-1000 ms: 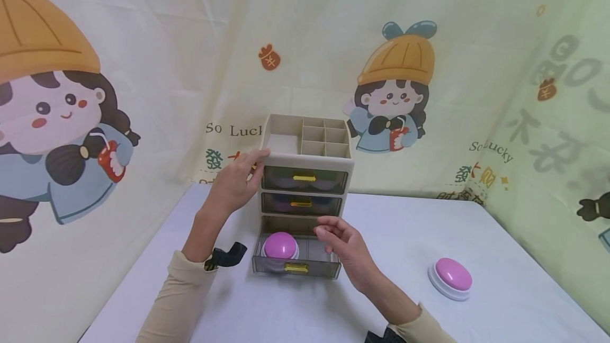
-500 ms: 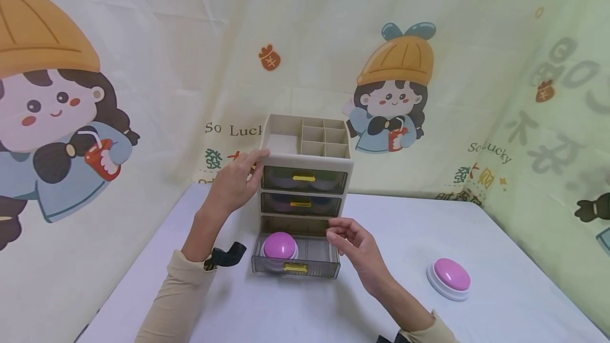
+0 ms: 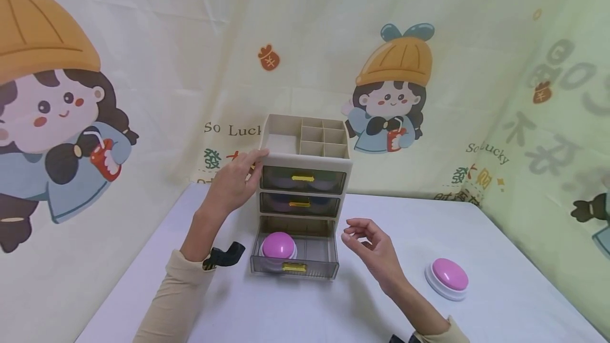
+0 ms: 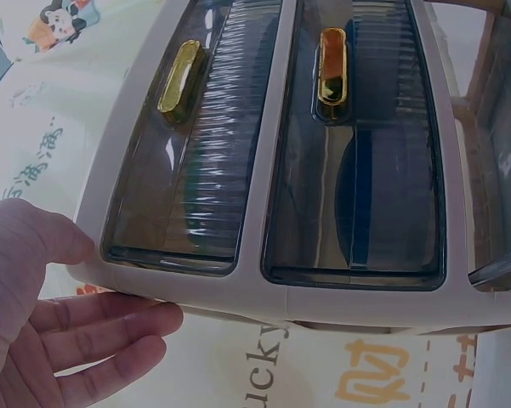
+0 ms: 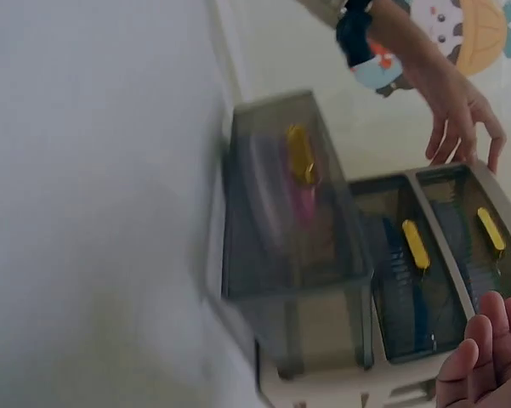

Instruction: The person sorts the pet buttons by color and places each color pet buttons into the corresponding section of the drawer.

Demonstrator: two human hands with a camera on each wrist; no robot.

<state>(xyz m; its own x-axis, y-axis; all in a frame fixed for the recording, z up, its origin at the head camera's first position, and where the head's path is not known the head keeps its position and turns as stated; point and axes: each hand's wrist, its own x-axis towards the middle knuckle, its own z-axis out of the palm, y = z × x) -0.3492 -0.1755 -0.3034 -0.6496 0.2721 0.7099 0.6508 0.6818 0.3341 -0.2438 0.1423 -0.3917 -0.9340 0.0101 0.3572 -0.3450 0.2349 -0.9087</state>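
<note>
A beige desktop drawer organizer (image 3: 312, 160) stands on the table with its bottom drawer (image 3: 316, 269) pulled out. Inside that drawer, on the left, sits a pink dome-topped button (image 3: 278, 245) on a white base. My left hand (image 3: 232, 180) holds the organizer's upper left corner; the left wrist view has the thumb (image 4: 64, 238) at the front frame and the other fingers by the side. To the right of the drawer, my right hand (image 3: 374, 250) hovers with loosely bent fingers and nothing in them.
A second pink button (image 3: 448, 278) lies on the white table (image 3: 395, 311) at the right. Two smoky drawers with yellow handles (image 3: 302, 178) are closed above the pulled-out one. Divided compartments (image 3: 324, 134) top the organizer. A printed cloth (image 3: 305, 41) hangs behind.
My right hand has moved right, from over the drawer's right side to beside it. The left hand keeps its place at the organizer, and the drawer stays out.
</note>
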